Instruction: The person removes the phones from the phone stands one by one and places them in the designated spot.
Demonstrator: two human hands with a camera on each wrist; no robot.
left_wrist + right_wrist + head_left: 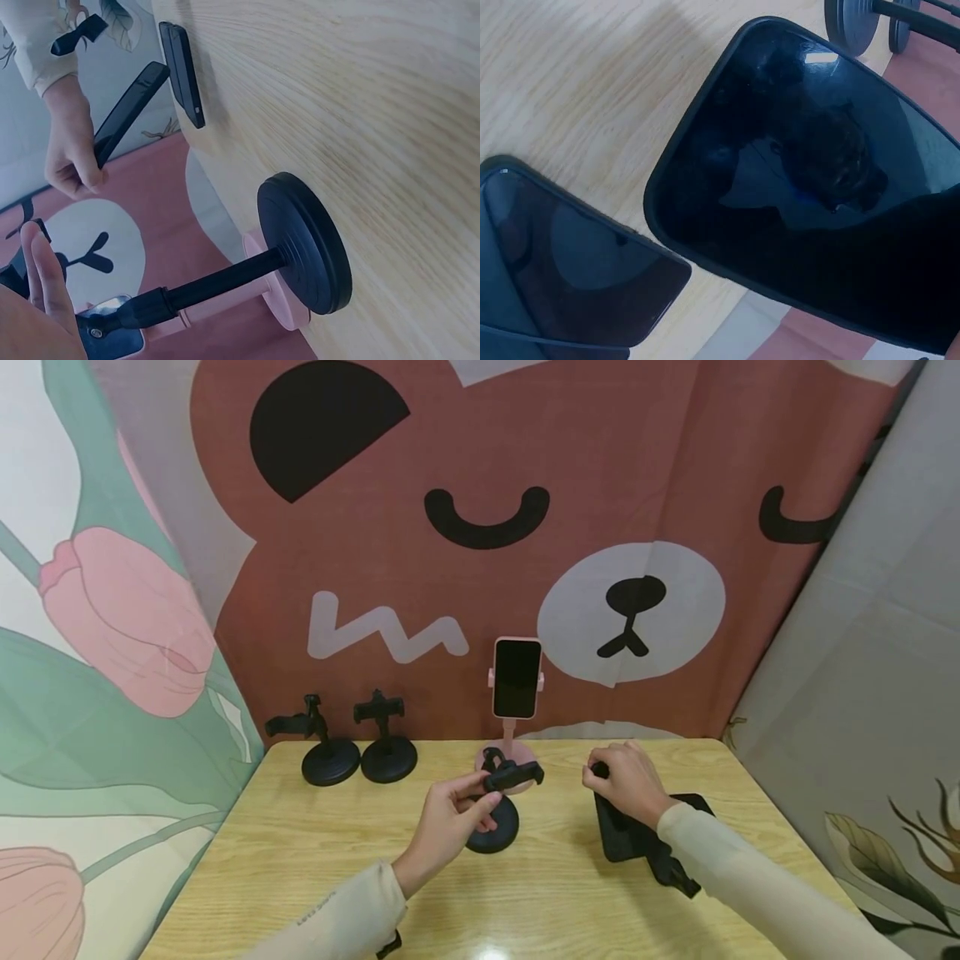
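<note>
My left hand (pixel 453 810) pinches the clamp (pixel 513 775) at the top of a black phone stand (pixel 225 281). The stand's round base (pixel 495 827) is down on the table, and its pole shows fully in the left wrist view. My right hand (pixel 630 781) grips a black phone (pixel 780 165) by one end, with the other end sticking out toward me. In the left wrist view this phone is tilted and lifted off the table. Below it lie dark phones (pixel 592 262) that overlap one another; my right arm partly covers them in the head view.
A pink stand (pixel 510 727) holding an upright phone (pixel 517 677) is just behind the black stand. Two more black stands (pixel 330 760) (pixel 388 758) occupy the table's back left. A bear-print cloth (pixel 600 460) hangs directly behind the wooden table (pixel 300 860).
</note>
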